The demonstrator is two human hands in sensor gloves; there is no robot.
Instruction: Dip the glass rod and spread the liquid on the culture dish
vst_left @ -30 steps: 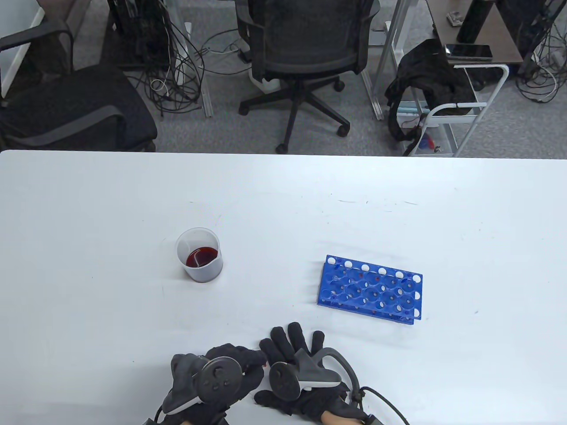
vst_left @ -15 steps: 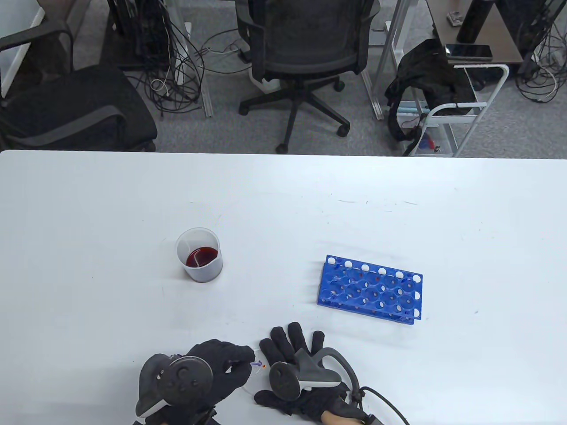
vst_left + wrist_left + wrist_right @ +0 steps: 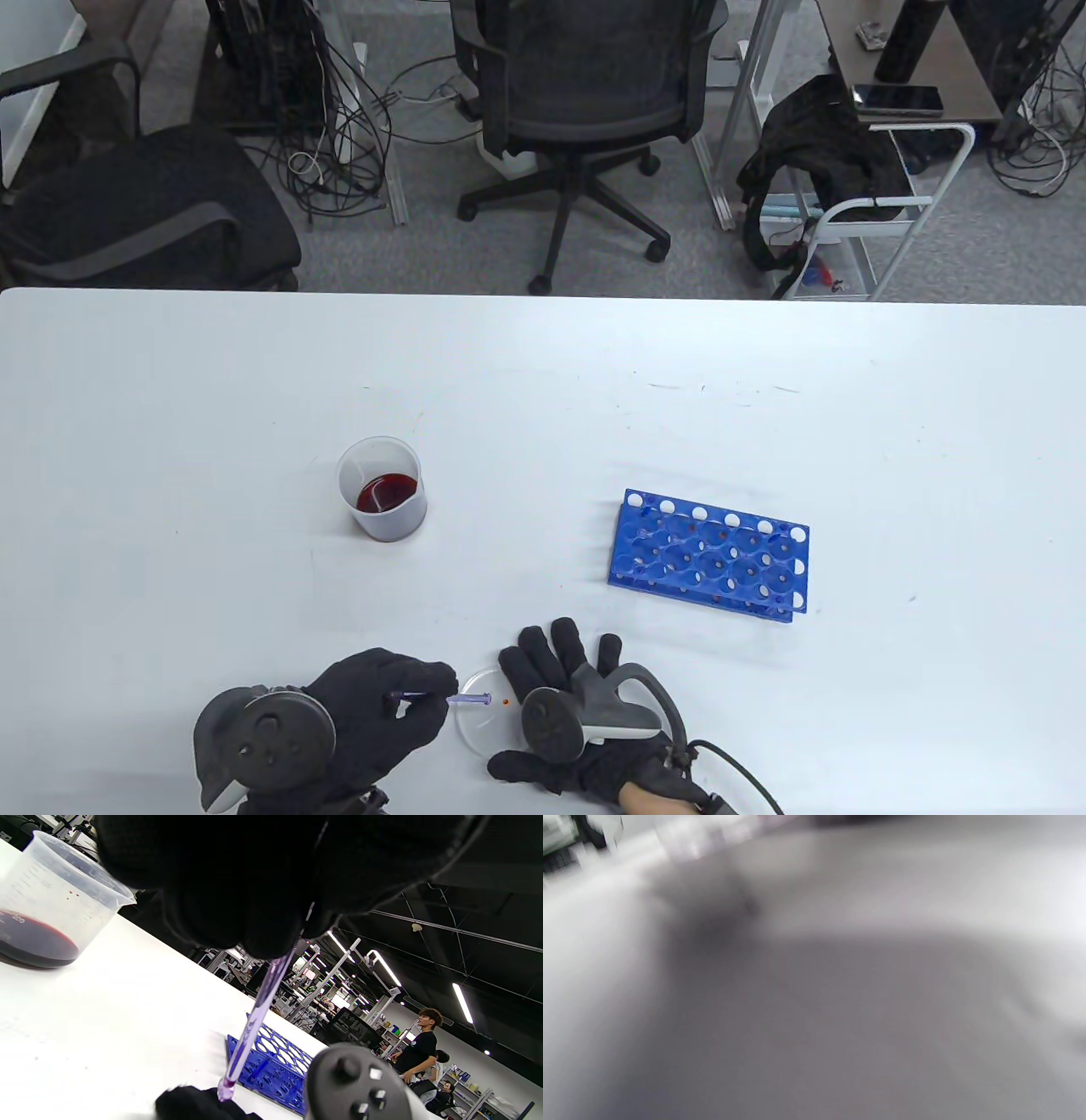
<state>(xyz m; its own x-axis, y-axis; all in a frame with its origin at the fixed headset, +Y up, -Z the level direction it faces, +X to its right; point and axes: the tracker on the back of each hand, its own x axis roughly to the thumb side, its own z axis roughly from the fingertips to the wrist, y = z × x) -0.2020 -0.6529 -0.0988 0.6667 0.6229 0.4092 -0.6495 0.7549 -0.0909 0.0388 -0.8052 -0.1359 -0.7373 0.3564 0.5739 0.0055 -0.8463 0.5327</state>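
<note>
My left hand [image 3: 386, 705] pinches a thin purple-tinted glass rod [image 3: 468, 699] near the table's front edge. The rod points right, its tip over a clear culture dish [image 3: 477, 727] that carries a small red drop. In the left wrist view the rod [image 3: 254, 1022] hangs down from my fingers. My right hand [image 3: 560, 679] lies flat, fingers spread, on the table at the dish's right edge. A plastic beaker [image 3: 382, 491] with dark red liquid stands farther back on the left; it also shows in the left wrist view [image 3: 46, 908].
A blue test tube rack [image 3: 711, 555] lies on the table to the right of the beaker, also seen in the left wrist view [image 3: 275, 1065]. Office chairs and a cart stand beyond the table's far edge. The right wrist view is a grey blur.
My left hand has slid left, away from my right hand, uncovering the dish and the rod it holds. My right hand has stayed in place.
</note>
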